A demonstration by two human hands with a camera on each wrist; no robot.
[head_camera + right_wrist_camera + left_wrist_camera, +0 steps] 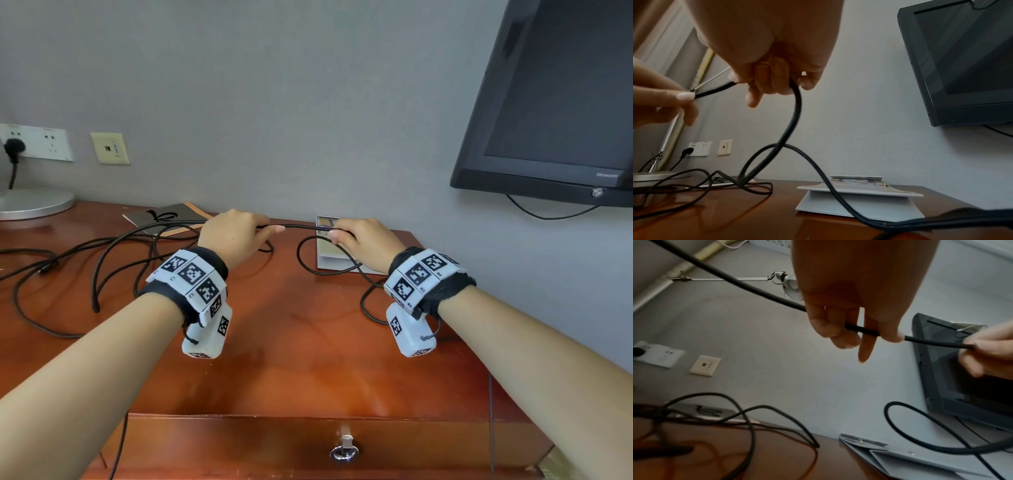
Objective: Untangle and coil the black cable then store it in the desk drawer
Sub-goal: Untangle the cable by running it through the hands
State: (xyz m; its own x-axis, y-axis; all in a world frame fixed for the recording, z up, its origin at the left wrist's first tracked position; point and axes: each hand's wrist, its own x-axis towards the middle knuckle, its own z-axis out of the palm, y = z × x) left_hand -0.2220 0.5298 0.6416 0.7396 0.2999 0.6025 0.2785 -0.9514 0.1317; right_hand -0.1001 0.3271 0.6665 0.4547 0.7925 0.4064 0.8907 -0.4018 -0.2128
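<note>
Both hands (pixel 298 236) grip black cable (pixel 301 226) (monitor (pixel 555 102) label unreadable).

Probably a hotel room: a wooden desk (pixel 308 342), wall-mounted television (pixel 555 102), wall sockets (pixel 41 142) and lamp base (pixel 34 204).

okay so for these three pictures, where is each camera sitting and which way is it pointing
Head: on the person's head, looking forward and down at the desk; both forearms, left hand, right hand.
Left wrist: under the left hand, looking up at wall and monitor.
Right wrist: under the right hand, facing the wall.
Shared: both wrist views show the black cable stretched between the hands.
</note>
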